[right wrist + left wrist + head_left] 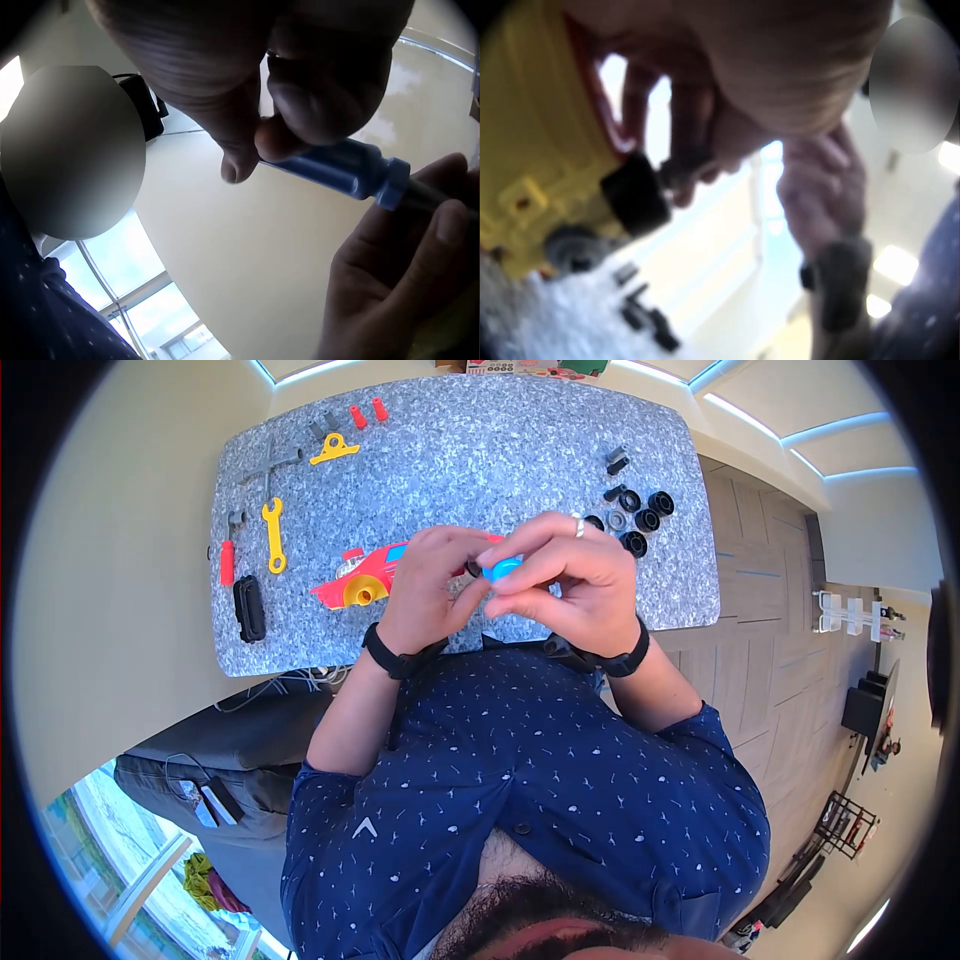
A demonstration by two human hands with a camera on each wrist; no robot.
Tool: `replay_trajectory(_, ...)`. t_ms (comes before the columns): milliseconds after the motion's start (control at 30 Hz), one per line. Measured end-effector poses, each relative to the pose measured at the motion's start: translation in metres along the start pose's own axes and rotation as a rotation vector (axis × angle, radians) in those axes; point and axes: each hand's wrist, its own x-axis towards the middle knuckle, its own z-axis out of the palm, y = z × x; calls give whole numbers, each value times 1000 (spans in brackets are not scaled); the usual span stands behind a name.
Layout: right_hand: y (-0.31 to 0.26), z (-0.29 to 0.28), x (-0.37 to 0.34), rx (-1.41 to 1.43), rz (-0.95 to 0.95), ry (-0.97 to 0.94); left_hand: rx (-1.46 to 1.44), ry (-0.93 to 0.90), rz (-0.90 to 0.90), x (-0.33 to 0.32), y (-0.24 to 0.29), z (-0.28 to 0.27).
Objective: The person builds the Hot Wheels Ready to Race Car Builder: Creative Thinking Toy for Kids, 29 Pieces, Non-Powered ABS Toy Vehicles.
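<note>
My right hand (578, 575) holds the blue handle (330, 166) of a toy screwdriver, its fingers and thumb curled about the rear part. From the handle's collar (393, 184) a grey shaft runs toward my left hand (432, 585), whose thumb and fingers pinch it in the right wrist view. A red toy car (332, 596) with a yellow underside (540, 135) lies on its side beneath the left hand, which hides its middle. In the blurred left wrist view, a black cylindrical piece (636, 195) shows beside the underside, near the left fingers.
Several black wheels (648, 520) sit on the right of the speckled table (450, 470). Over at the left are a yellow wrench (274, 535), a black part (249, 608) and a red-handled tool (227, 562). A yellow bracket (334, 450) and small red pieces (358, 417) lie toward the back.
</note>
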Motion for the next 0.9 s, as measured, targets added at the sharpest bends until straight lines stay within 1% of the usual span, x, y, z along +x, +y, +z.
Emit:
replay_trajectory(67,2,3,-8,38,36,113,-30,8,-32,1,1,0)
replay_trajectory(133,-3,1,-8,90,100,94,-31,-1,-36,-3,-4,2)
replay_trajectory(200,-5,-1,-3,53,82,31,11,3,-4,-6,-9,3)
replay_trajectory(233,-5,-4,3,-11,32,-22,32,6,13,-7,-11,3)
replay_trajectory(300,-8,-5,5,10,58,-81,15,20,47,-7,-10,2)
replay_trajectory(333,-11,-5,3,94,131,-85,6,27,65,-6,-8,1)
replay_trajectory(400,-8,-7,-3,118,181,-68,0,-7,32,-1,0,-2)
replay_trajectory(467,2,-6,-11,30,150,-17,-11,-22,0,-1,1,-2)
replay_trajectory(533,-1,2,-8,1,154,60,-27,-21,-28,-5,-6,2)
replay_trajectory(600,-9,3,-1,7,161,58,-2,-1,1,-6,-6,3)
replay_trajectory(633,-13,0,2,13,159,11,11,10,14,-6,-6,3)
replay_trajectory(700,-9,-5,2,-12,73,-60,30,1,37,-6,-7,2)
replay_trajectory(733,4,-8,2,-44,-13,-83,38,-4,49,-5,-6,1)
replay_trajectory(800,13,-8,-5,-33,-39,-60,12,-18,17,-1,3,-2)
replay_trajectory(833,12,-5,-11,11,23,-14,-1,-26,0,0,6,-3)
replay_trajectory(900,8,-5,-16,60,124,5,-18,-34,-37,-2,2,-1)
